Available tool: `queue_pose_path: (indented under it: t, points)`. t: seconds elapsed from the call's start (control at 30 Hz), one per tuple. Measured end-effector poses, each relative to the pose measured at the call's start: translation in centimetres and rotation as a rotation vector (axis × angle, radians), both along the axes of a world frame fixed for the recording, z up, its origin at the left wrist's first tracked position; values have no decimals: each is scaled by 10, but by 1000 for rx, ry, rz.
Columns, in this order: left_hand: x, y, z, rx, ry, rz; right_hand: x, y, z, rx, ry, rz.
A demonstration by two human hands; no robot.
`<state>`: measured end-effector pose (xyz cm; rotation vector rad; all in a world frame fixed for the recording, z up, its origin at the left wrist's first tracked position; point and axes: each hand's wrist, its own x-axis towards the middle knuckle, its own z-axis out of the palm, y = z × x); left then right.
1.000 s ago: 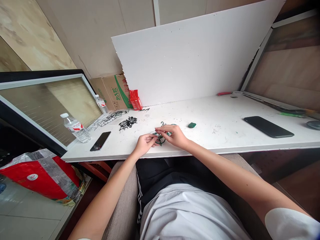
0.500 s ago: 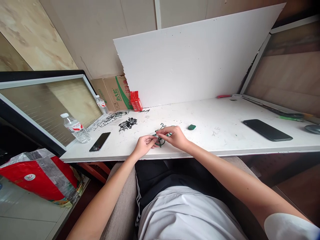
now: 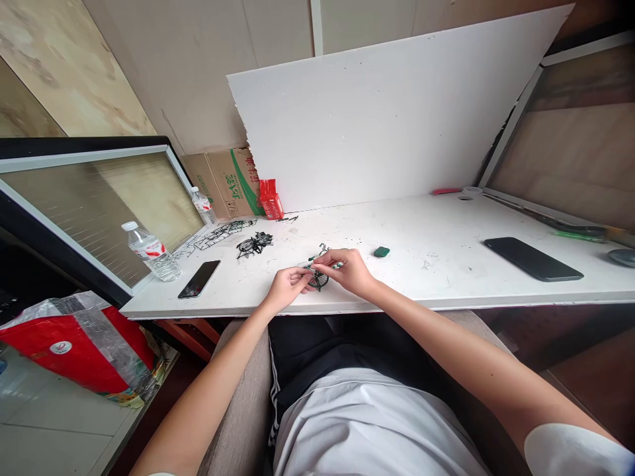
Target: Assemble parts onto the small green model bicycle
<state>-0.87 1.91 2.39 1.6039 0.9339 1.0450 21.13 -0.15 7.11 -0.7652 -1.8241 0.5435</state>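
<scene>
A small green model bicycle (image 3: pixel 321 281) is at the front edge of the white table, its spoked wheel and handlebar showing between my hands. My left hand (image 3: pixel 288 288) is closed on it from the left, thumb and fingers pinched at the wheel's side. My right hand (image 3: pixel 347 271) comes in from the right with thumb and forefinger pressed together over the bicycle, meeting the left fingertips. Whatever sits in that pinch is too small to make out. A bit of green and white shows under the right fingers. To the right lies a small green block (image 3: pixel 381 252).
Left of my hands lie a black model bicycle (image 3: pixel 254 244) and black part frames (image 3: pixel 223 233). A phone (image 3: pixel 199 279) and water bottle (image 3: pixel 153 252) are farther left. Another phone (image 3: pixel 533 258) rests at right. A red box (image 3: pixel 270 200) stands before a cardboard carton (image 3: pixel 229 183).
My hands stay almost in the same place, pinched together at the model bicycle. The whole view has shifted very slightly.
</scene>
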Motion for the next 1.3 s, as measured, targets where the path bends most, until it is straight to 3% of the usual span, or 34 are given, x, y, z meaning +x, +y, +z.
queue_pose_path:
  t: [1.03, 1.3]
  points:
    - [0, -1, 0, 1, 18, 1, 1, 3, 0, -40, -8, 37]
    - [1, 0, -2, 9, 11, 11, 0, 4, -5, 77, -80, -18]
